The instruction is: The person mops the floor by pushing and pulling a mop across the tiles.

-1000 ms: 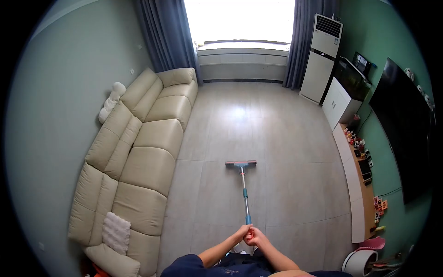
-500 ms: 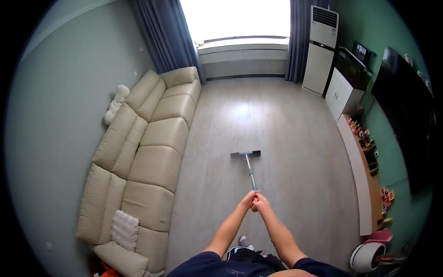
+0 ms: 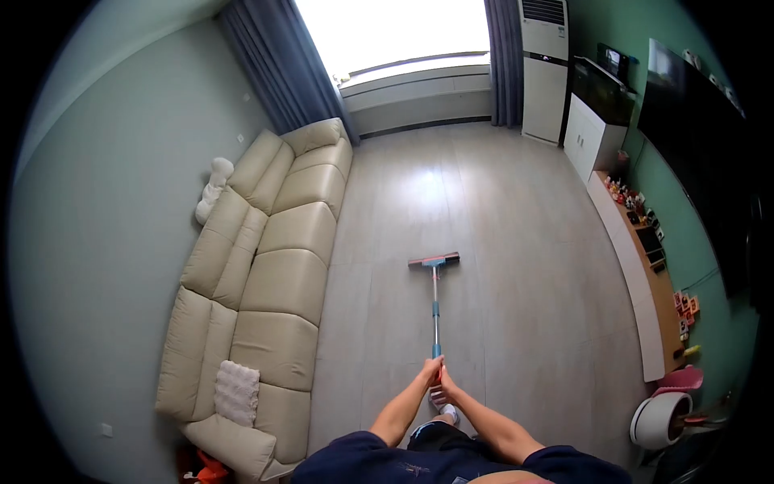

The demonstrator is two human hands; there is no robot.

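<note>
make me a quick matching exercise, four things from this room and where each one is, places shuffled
1. mop head
2. left hand and right hand
3. white cushion
4. black screen

A. on the sofa
B. gripping the near end of the pole
C. on the green wall
D. at the far end of the pole

Pairs: 1-D, 2-B, 3-A, 4-C

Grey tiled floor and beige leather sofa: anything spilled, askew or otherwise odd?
Nothing looks spilled or damaged. The bright patch on the grey tiled floor looks like glare from the window. Slightly odd: the lumpy white plush object sits between the beige leather sofa and the grey wall, not on the seats.
</note>
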